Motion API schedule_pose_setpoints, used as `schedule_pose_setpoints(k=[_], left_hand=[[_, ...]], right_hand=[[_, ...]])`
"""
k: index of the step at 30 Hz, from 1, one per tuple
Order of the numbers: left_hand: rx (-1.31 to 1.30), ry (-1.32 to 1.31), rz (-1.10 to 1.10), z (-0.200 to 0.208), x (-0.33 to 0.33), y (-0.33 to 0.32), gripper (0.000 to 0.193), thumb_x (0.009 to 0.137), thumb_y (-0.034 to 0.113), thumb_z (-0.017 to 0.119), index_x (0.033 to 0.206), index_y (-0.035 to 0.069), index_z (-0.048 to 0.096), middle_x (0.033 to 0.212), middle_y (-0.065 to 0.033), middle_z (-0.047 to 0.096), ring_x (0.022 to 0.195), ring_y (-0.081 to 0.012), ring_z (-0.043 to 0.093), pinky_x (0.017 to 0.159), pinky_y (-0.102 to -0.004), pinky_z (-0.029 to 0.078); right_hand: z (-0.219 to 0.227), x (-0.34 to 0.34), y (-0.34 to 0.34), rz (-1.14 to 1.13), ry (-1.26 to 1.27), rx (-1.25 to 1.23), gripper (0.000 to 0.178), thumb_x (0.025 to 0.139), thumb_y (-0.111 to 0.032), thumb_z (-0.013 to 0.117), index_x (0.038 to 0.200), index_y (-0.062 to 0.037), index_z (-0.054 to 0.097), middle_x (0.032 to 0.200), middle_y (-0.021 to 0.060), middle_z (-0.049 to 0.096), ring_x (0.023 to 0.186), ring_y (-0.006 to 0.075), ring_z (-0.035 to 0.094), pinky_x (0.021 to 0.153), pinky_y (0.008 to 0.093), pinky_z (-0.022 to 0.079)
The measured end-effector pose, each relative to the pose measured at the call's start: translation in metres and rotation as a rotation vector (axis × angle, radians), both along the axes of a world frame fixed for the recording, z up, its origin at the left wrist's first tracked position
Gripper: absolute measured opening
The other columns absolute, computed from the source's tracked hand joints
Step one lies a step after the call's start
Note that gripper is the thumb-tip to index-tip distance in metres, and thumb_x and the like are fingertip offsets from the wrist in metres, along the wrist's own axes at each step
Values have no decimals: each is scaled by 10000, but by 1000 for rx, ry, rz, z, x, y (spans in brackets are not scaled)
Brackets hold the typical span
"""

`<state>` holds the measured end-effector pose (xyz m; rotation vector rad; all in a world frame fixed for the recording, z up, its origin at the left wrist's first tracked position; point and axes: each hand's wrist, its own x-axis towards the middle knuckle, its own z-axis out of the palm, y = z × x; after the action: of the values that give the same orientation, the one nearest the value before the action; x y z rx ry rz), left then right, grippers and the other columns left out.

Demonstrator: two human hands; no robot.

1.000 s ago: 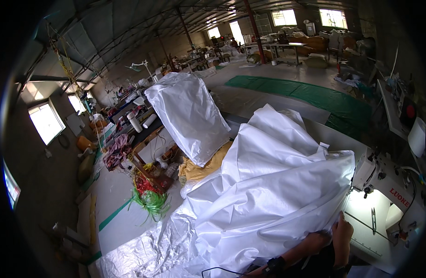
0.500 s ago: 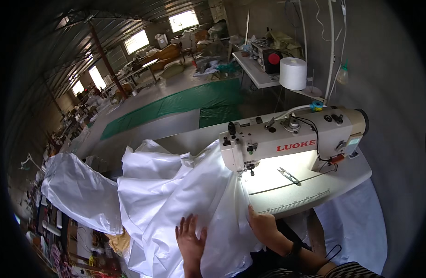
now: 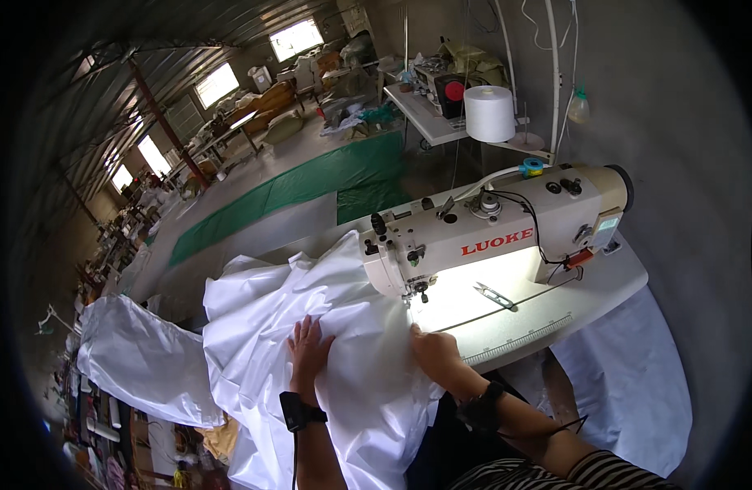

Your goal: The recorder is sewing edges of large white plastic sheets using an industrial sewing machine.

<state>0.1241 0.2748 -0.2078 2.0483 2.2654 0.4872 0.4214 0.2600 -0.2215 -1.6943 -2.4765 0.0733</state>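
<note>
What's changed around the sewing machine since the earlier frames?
View turned right after the first frame. Since the second, the left hand moved forward over the glossy white sheet, fingers spread; the right hand moved forward too, closer to the stitching end of the off-white metal sewing machine. No clear grab or release. Unmoved: the small metal snips on the machine and the white thread cone.

I've got grey wall (image 3: 662, 122) at right — bright windows (image 3: 216, 85) upper left, dark roof (image 3: 82, 73), reddish post (image 3: 167, 122), green sheet (image 3: 294, 192) on floor (image 3: 245, 175).
</note>
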Motion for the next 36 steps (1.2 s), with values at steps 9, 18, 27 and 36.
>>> schedule_pose_setpoints(k=[9,18,27,36], left_hand=[[587,-217,421,-46,56,-281,563,875,247,708,1350,1,532,1434,-262,493,1319,-480,470,1079,-536,404],[285,-653,1015,-177,20,-344,426,967,292,633,1153,-91,624,934,-273,679,896,-396,634,851,-468,491],[1317,-300,7,162,-127,-124,350,1052,153,355,1240,-74,545,1402,-222,572,1233,-326,585,1069,-414,448],[42,325,452,-13,-186,-68,576,988,326,548,1526,178,404,1631,-44,306,1497,-271,287,1173,-611,236]], right_hand=[[-13,113,-95,5,930,-477,422,922,-224,707,1279,-30,593,1077,128,694,975,227,688,834,337,556],[-122,48,-78,148,835,-357,551,858,-358,775,1270,-49,580,1184,182,670,1101,353,647,889,427,529],[-67,77,-181,300,1446,-1430,488,983,-147,669,1398,43,497,1260,120,646,1218,192,567,1080,337,434],[-70,121,-192,-14,1342,-1233,354,947,-70,669,1280,8,579,1111,48,650,1020,162,614,922,313,506]])
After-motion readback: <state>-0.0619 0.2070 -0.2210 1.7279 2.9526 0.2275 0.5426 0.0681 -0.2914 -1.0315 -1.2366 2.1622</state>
